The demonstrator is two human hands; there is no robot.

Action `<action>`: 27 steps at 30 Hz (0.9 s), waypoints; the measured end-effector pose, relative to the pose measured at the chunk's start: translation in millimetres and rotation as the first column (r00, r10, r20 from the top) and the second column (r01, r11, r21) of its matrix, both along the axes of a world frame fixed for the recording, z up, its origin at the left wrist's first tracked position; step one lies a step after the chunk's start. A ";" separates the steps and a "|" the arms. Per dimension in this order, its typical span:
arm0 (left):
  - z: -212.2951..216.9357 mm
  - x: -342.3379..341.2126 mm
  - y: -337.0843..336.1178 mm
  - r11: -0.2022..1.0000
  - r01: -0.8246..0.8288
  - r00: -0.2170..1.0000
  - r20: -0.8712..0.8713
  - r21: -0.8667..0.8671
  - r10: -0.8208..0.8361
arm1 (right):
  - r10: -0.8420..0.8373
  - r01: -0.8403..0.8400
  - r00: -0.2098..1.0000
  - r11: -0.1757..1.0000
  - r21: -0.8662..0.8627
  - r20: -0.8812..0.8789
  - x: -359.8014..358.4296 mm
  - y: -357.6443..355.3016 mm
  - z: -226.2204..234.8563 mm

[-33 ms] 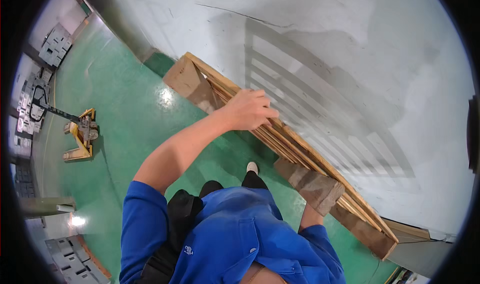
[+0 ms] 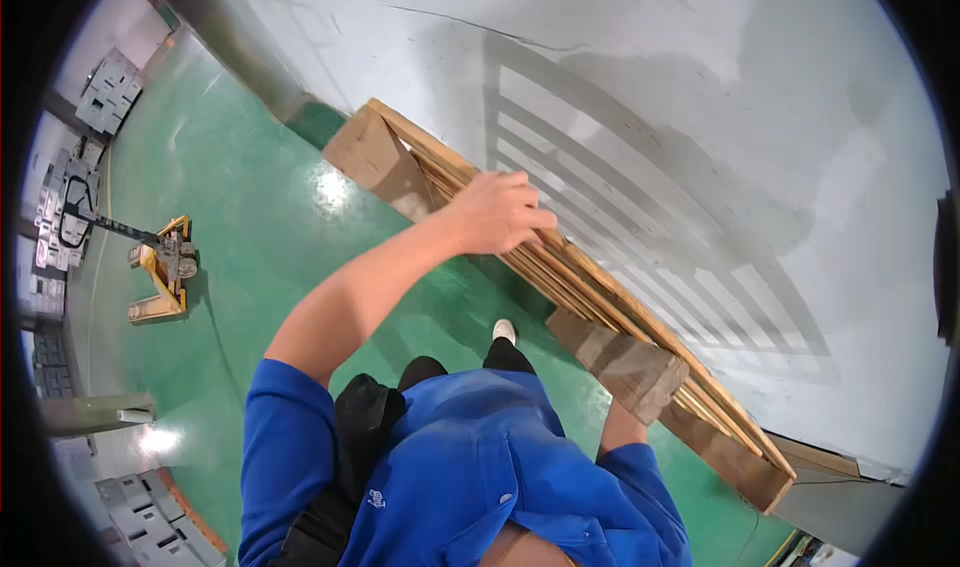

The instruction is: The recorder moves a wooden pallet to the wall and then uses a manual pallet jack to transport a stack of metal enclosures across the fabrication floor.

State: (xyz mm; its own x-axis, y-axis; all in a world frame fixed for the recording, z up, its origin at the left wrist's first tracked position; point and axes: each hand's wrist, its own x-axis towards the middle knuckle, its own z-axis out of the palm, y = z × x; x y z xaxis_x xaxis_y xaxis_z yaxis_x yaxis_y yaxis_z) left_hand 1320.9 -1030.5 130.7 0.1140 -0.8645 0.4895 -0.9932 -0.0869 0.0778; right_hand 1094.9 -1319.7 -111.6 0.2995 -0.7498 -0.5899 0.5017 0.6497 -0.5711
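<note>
A wooden pallet (image 2: 605, 292) stands on its edge, tilted along the pale wall and running from upper left to lower right. My left hand (image 2: 497, 213) is closed over its upper edge, left of the middle, with the fingers bent down over the boards. A thick wooden block (image 2: 618, 365) of the pallet juts toward me. My right forearm (image 2: 622, 429) reaches up behind that block. The block hides my right hand and its fingers. Another block (image 2: 368, 152) forms the pallet's far-left end.
A yellow hand pallet truck (image 2: 160, 272) stands on the green floor (image 2: 270, 227) to the left. Grey stacked boxes (image 2: 108, 89) line the far left, and more grey boxes (image 2: 150, 517) sit at the lower left. The wall (image 2: 650, 27) rises right behind the pallet.
Hardly anything differs. The pallet's left end and my left hand appear very slightly higher, and my grip is the same.
</note>
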 end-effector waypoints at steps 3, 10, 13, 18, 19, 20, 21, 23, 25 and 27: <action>-2.0 24.0 -27.6 0.998 -0.010 0.999 -0.045 0.057 0.013 | -0.007 0.008 1.000 1.000 0.019 -0.014 18.0 -11.4 1.1; -4.5 58.4 -74.8 0.992 -0.126 0.991 -0.043 -0.019 0.125 | -0.057 0.058 0.997 0.998 0.024 -0.044 30.1 -38.2 21.5; 7.8 60.0 -87.9 0.977 -0.173 0.985 -0.027 -0.123 0.171 | -0.092 0.091 0.994 0.996 -0.024 -0.060 44.8 -50.4 31.8; -33.6 -0.1 -13.5 0.979 -0.204 0.851 -0.492 0.015 0.185 | -0.023 -0.004 0.995 0.961 -0.276 -0.096 47.7 -51.0 46.1; -44.3 -11.8 5.4 0.981 -0.189 0.814 -0.554 0.033 0.176 | 0.022 -0.051 0.994 0.961 -0.273 -0.107 56.6 -55.1 52.5; -55.9 -20.2 24.2 0.984 -0.175 0.810 -0.563 0.034 0.164 | 0.120 -0.182 0.980 0.874 -0.451 -0.161 65.8 -59.4 56.9; -65.9 -28.5 45.3 0.986 -0.165 0.809 -0.567 0.033 0.154 | 0.208 -0.299 0.954 0.736 -0.607 -0.217 73.7 -64.2 59.9; -67.8 -41.8 87.2 0.970 -0.218 0.763 -0.602 0.104 0.236 | 0.060 -0.307 0.922 0.716 -0.627 -0.383 57.8 -91.7 14.3; -69.5 -56.7 124.9 0.911 -0.334 0.610 -0.681 0.242 0.404 | 0.085 -0.280 0.928 0.801 -0.529 -0.363 62.2 -94.9 12.2; -86.3 -67.2 160.5 0.873 -0.398 0.573 -0.667 0.281 0.476 | 0.101 -0.240 0.938 0.878 -0.413 -0.331 67.3 -94.3 19.3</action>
State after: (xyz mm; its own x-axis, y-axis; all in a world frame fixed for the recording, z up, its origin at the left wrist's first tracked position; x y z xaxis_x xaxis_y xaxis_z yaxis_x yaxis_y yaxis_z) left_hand 1253.7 -870.0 44.4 0.7603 -0.6493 0.0190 -0.4789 -0.5404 0.6919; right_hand 1162.2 -1414.0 -92.3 0.3140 -0.9041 -0.2899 0.1721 0.3545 -0.9191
